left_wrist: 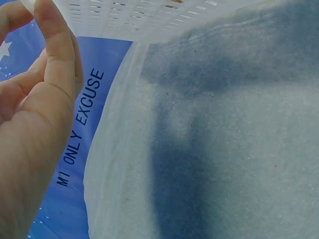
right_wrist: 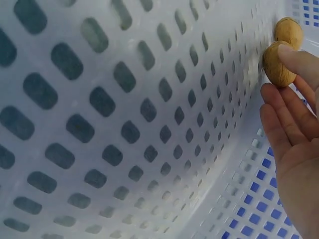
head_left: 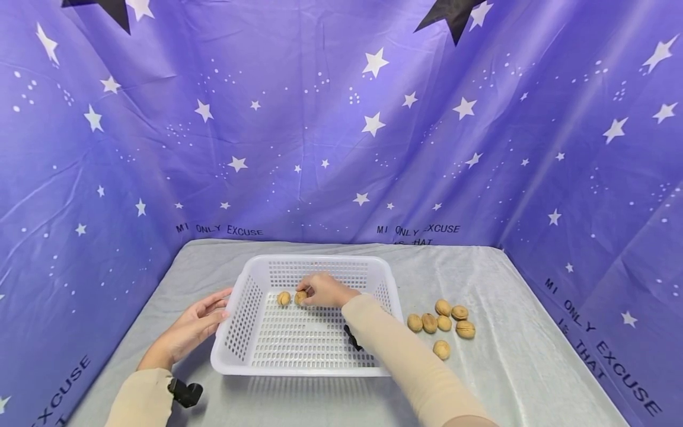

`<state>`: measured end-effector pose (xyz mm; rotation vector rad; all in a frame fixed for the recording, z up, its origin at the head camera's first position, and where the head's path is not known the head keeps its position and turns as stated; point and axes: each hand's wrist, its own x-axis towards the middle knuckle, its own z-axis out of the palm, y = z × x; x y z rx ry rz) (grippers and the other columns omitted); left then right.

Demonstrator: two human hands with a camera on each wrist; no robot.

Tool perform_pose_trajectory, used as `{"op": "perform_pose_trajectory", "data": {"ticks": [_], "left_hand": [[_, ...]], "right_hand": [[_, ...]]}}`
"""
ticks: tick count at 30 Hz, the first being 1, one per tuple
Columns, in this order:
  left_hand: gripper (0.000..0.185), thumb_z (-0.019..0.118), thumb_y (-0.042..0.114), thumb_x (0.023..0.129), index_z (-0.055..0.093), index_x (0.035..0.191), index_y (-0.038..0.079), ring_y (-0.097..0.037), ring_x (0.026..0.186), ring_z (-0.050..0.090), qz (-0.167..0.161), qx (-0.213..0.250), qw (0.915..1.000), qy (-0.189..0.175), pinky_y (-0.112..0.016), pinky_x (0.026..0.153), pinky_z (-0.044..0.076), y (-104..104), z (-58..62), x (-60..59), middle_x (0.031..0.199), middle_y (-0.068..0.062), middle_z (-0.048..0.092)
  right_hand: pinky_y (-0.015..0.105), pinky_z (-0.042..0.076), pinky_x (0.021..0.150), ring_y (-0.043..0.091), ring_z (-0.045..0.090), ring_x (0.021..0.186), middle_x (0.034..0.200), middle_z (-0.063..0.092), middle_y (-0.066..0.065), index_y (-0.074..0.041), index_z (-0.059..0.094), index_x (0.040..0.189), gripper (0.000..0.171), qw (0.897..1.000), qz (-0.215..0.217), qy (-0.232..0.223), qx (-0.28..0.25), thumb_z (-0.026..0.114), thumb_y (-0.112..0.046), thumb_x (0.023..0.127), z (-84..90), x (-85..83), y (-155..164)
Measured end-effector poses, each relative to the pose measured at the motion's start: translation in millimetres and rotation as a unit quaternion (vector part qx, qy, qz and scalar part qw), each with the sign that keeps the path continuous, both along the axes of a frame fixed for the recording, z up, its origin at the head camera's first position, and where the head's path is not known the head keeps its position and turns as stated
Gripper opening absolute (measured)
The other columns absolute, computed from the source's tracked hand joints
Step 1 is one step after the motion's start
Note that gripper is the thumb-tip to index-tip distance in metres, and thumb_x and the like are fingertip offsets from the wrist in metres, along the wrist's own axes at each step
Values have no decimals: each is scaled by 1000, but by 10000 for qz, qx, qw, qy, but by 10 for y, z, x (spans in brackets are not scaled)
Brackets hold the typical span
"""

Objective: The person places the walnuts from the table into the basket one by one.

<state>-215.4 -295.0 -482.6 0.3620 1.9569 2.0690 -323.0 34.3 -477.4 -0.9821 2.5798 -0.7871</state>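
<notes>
Fingertips of the right hand [head_left: 326,290] pinch a walnut [head_left: 300,297] on the basket [head_left: 299,370] floor, far side, just right of another walnut [head_left: 283,298]. The left hand [head_left: 194,323], fingers relaxed, touches the basket's left rim.

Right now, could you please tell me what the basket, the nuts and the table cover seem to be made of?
Basket: most likely moulded white plastic, smooth and slightly glossy, with regular slotted holes. Nuts: natural tan shells, matte and ridged, apparently walnuts; the right hand holds one inside the basket. Table cover: pale grey cloth with a soft sheen and light wrinkles, possibly satin or velvet.
</notes>
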Motion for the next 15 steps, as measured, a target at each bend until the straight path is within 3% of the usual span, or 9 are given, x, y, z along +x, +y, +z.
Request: {"op": "perform_pose_trajectory", "data": {"ticks": [7,15], "left_hand": [[61,51,-1,102,20,154,-8,-14,114,61,-56,50,10000,32,-30,100,51,-3,-12,-11,131,-7,55],[60,52,-1,102,23,154,-7,-14,113,61,-65,78,9999,84,-29,98,52,-5,-14,9,129,-8,57]], "right_hand": [[21,52,92,11,64,106,126,66,1,-8,64,133,47,9999,-67,-115,74,78,-17,88,86,34,50],[25,52,93,23,61,117,133,63,6,-6,62,134,46,9997,88,-188,106,74,-14,91,374,77,157]]}}
